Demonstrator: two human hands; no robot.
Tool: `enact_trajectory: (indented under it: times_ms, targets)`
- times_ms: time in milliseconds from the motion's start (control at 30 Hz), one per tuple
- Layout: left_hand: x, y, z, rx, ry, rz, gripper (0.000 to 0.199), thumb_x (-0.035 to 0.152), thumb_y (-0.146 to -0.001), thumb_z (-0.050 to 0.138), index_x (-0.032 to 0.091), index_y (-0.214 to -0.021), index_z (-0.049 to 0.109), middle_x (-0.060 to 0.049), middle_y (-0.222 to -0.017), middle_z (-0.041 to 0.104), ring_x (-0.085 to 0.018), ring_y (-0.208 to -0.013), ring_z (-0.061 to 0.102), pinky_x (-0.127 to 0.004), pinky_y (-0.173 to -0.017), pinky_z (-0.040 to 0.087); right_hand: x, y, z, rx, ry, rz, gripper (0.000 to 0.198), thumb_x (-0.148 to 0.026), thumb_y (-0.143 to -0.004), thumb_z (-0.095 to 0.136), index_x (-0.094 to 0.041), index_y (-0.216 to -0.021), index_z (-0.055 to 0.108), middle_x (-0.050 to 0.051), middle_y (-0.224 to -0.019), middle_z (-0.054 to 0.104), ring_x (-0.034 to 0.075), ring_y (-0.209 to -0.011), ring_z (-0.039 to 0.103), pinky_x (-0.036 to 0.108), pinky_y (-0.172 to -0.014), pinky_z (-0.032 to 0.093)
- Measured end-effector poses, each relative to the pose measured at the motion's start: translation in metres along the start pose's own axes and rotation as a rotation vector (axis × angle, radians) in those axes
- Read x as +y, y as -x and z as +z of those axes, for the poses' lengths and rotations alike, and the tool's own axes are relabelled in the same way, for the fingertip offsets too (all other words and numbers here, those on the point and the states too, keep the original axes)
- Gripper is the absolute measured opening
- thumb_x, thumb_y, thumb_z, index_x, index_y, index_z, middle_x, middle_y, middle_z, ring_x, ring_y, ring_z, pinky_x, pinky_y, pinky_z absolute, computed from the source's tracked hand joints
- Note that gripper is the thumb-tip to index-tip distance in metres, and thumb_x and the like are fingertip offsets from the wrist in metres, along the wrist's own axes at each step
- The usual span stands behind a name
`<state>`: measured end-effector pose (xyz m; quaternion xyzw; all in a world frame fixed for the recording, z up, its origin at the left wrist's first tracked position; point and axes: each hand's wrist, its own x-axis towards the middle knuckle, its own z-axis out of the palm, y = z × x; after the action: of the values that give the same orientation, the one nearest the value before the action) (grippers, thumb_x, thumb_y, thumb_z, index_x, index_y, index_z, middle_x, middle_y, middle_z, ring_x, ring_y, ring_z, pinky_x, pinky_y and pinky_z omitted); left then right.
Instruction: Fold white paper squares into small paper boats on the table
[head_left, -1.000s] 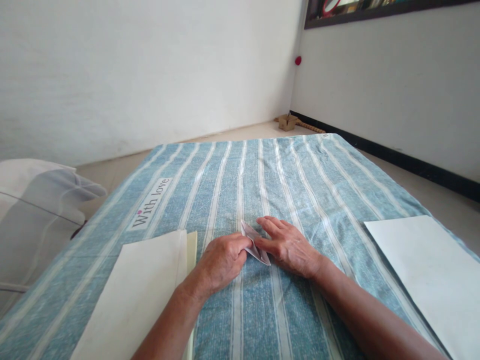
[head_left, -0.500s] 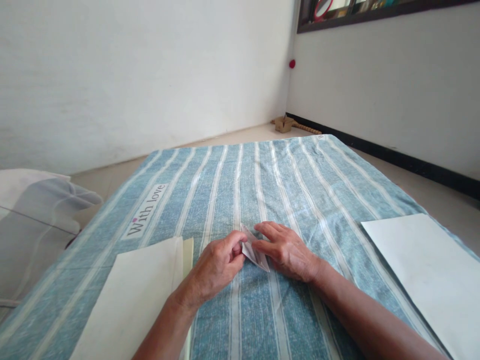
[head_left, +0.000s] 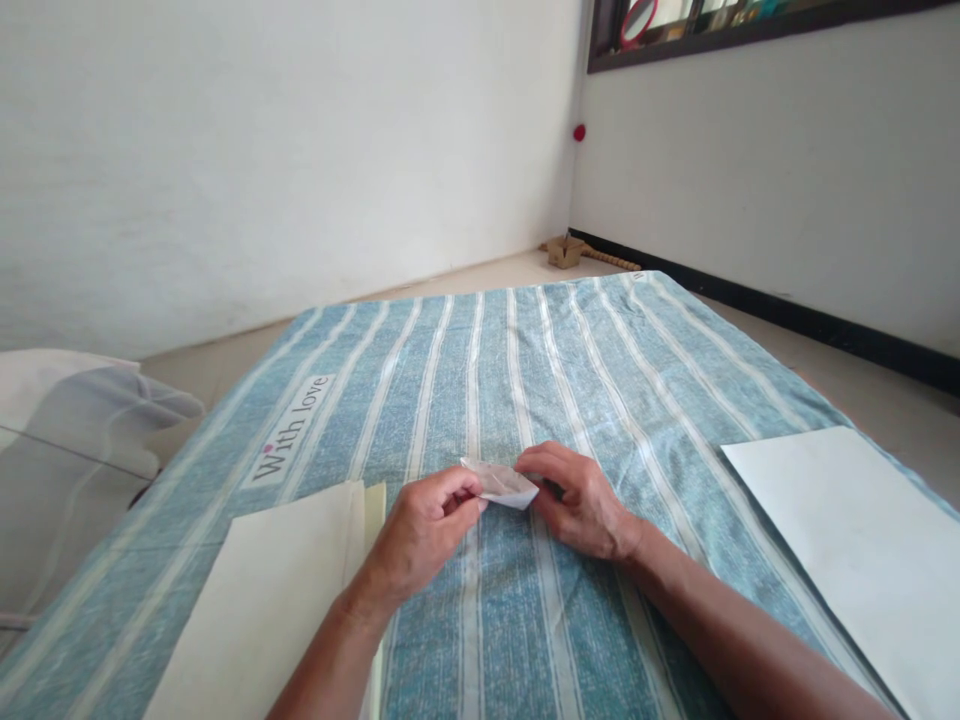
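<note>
A small piece of folded white paper (head_left: 507,486) is between my two hands, over the middle of the striped cloth. It is pointed at its ends and looks partly opened, with a fold along its near side. My left hand (head_left: 426,522) pinches its left end between thumb and fingers. At the right end, the curled fingers and thumb of my right hand (head_left: 581,502) close on the tip; the exact contact is partly hidden by the fingers.
Blue-and-white striped cloth (head_left: 600,620) covers the table. White sheets (head_left: 259,590) with a yellowish edge lie at the left, partly under my left forearm. Another white sheet (head_left: 855,530) lies at the right. A small cardboard box (head_left: 564,252) stands on the floor beyond.
The folded paper has turned from a steep slant to lying nearly crosswise, and shows more of its inner face. My right fingers have curled from stretched over it to its right tip.
</note>
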<state>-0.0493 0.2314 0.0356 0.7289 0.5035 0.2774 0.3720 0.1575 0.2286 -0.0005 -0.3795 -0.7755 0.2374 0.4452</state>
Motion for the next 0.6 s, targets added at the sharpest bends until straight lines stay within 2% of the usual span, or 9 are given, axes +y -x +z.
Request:
enact_trajectory:
  times_ms: [133, 233, 333, 467, 600]
  targets:
    - [0.004, 0.001, -0.010, 0.016, 0.372, -0.223, 0.013, 0.030, -0.078, 0.063, 0.017, -0.076, 0.062, 0.005, -0.060, 0.057, -0.006, -0.043, 0.044, -0.019, -0.043, 0.034, -0.001, 0.000, 0.002, 0.085, -0.321, 0.284, 0.015, -0.023, -0.083, 0.059, -0.021, -0.095, 0.066, 0.001, -0.083, 0.068, 0.013, -0.068, 0.062, 0.029, -0.063, 0.050]
    - [0.004, 0.001, -0.014, -0.003, 0.658, -0.323, 0.019, 0.033, -0.076, 0.067, 0.016, -0.075, 0.059, 0.004, -0.060, 0.060, -0.003, -0.037, 0.040, -0.016, -0.037, 0.027, -0.005, 0.000, 0.003, 0.082, -0.441, 0.356, 0.023, -0.026, -0.078, 0.067, -0.024, -0.101, 0.067, 0.002, -0.087, 0.070, 0.015, -0.073, 0.063, 0.031, -0.065, 0.051]
    - [0.005, 0.002, -0.011, -0.066, 0.864, -0.412, 0.022, 0.032, -0.073, 0.071, 0.016, -0.071, 0.056, 0.005, -0.053, 0.057, -0.001, -0.032, 0.035, -0.014, -0.034, 0.020, -0.010, 0.000, 0.003, 0.077, -0.494, 0.374, 0.025, -0.027, -0.076, 0.070, -0.024, -0.100, 0.068, 0.002, -0.088, 0.070, 0.015, -0.073, 0.063, 0.031, -0.065, 0.050]
    - [0.007, 0.002, -0.003, -0.122, 0.980, -0.450, 0.021, 0.030, -0.072, 0.072, 0.015, -0.072, 0.056, 0.005, -0.051, 0.057, 0.000, -0.031, 0.032, -0.014, -0.033, 0.019, -0.017, -0.002, 0.002, 0.056, -0.521, 0.375, 0.017, -0.031, -0.078, 0.070, -0.022, -0.092, 0.069, 0.001, -0.083, 0.069, 0.014, -0.072, 0.062, 0.031, -0.067, 0.049]
    - [0.007, 0.002, 0.003, -0.158, 0.995, -0.446, 0.020, 0.029, -0.073, 0.072, 0.016, -0.071, 0.057, 0.004, -0.051, 0.057, -0.001, -0.031, 0.033, -0.014, -0.033, 0.019, -0.020, -0.004, 0.004, 0.085, -0.677, 0.465, 0.030, -0.034, -0.075, 0.073, -0.021, -0.101, 0.065, 0.001, -0.081, 0.068, 0.014, -0.070, 0.061, 0.029, -0.064, 0.047]
